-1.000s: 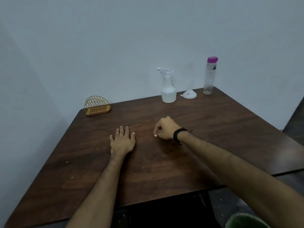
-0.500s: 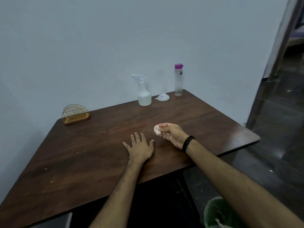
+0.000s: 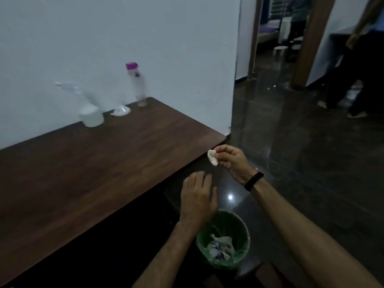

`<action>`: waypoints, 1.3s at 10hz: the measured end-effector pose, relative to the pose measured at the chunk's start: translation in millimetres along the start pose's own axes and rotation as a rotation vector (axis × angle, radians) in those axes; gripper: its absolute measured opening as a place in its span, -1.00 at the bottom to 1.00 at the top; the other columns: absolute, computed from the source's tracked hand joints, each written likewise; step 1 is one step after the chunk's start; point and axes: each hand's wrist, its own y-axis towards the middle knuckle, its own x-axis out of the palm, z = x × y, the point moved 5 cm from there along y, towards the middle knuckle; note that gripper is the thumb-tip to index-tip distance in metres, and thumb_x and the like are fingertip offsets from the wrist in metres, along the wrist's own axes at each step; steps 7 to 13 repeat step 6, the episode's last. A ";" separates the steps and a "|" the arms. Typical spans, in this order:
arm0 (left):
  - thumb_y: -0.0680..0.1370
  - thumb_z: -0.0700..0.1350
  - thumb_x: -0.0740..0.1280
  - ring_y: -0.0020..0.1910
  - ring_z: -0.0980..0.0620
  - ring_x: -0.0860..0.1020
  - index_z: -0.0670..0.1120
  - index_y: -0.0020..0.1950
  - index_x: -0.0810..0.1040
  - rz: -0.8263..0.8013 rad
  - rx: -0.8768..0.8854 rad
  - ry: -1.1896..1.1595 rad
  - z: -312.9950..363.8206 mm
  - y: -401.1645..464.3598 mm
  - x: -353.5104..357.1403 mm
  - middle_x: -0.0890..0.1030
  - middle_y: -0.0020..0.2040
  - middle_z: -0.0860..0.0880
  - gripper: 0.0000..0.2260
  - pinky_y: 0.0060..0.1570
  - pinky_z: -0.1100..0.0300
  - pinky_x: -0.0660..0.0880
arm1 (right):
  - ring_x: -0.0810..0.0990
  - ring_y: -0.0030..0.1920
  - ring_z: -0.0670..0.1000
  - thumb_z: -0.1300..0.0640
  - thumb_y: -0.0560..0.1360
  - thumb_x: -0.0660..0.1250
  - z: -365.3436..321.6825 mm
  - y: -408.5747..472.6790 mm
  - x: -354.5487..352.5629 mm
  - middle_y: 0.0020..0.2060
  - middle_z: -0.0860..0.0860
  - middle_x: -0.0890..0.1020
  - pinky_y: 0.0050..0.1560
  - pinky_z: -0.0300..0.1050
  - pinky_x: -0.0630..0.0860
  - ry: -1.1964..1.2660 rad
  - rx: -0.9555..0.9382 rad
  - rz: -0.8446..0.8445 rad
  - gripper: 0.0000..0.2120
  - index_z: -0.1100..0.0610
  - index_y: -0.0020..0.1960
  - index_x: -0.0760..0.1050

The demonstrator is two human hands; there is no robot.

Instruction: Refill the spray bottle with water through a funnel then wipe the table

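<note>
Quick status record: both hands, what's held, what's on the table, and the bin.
right hand: past the table edge, pinching a small white wad
left hand: open, empty, off the table, above the bin
table: spray bottle, funnel and purple-capped bottle along the wall
bin: green, on the floor, crumpled waste inside
image: blurred at the bottles

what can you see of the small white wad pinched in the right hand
The small white crumpled wad looks like soft tissue or cloth, balled up and a little elongated. It is pinched between the thumb and fingertips of the right hand, which holds it in the air just past the dark wooden table edge. Nothing else touches it. The green waste bin sits on the floor lower down, nearer the camera.
</note>
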 end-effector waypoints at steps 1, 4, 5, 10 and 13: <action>0.41 0.00 0.42 0.08 -0.08 0.53 -0.08 0.11 0.59 -0.233 -0.019 -0.036 6.1 -18.3 54.5 0.57 0.08 -0.07 -0.68 0.03 0.05 0.47 | 0.64 -0.31 -0.06 0.49 0.51 0.26 32.3 -14.5 -57.8 -0.29 0.04 0.67 -0.28 -0.24 0.60 0.000 0.115 0.061 -0.81 0.26 -0.09 0.56; 0.51 0.14 0.32 0.30 -0.13 0.45 -0.09 0.38 0.46 -0.799 -0.255 -0.032 -35.0 -70.7 163.3 0.51 0.30 -0.12 -0.50 0.26 0.04 0.40 | 0.72 -0.20 0.01 0.20 0.52 0.44 207.6 -36.2 -144.2 -0.18 0.10 0.73 -0.04 -0.11 0.67 -0.812 0.589 0.001 -0.90 0.11 -0.18 0.63; 0.52 0.14 0.33 0.33 -0.15 0.44 -0.09 0.41 0.44 -0.871 -0.256 -0.036 -45.5 -87.1 178.0 0.49 0.31 -0.13 -0.47 0.27 0.04 0.39 | 0.71 -0.11 0.04 0.17 0.51 0.43 245.6 -35.1 -144.3 -0.14 0.06 0.72 0.04 -0.07 0.65 -0.987 0.657 -0.014 -0.93 0.10 -0.16 0.64; 0.53 0.15 0.33 0.34 -0.16 0.43 -0.10 0.42 0.42 -0.913 -0.289 -0.044 -54.1 -94.1 185.6 0.49 0.33 -0.14 -0.46 0.29 0.04 0.40 | 0.61 0.09 0.06 0.15 0.48 0.42 274.8 -30.5 -142.8 0.07 0.03 0.65 0.16 -0.02 0.59 -1.096 0.712 -0.075 -0.82 0.09 0.08 0.63; 0.53 0.15 0.33 0.34 -0.16 0.43 -0.10 0.42 0.42 -0.913 -0.289 -0.044 -54.1 -94.1 185.6 0.49 0.33 -0.14 -0.46 0.29 0.04 0.40 | 0.61 0.09 0.06 0.15 0.48 0.42 274.8 -30.5 -142.8 0.07 0.03 0.65 0.16 -0.02 0.59 -1.096 0.712 -0.075 -0.82 0.09 0.08 0.63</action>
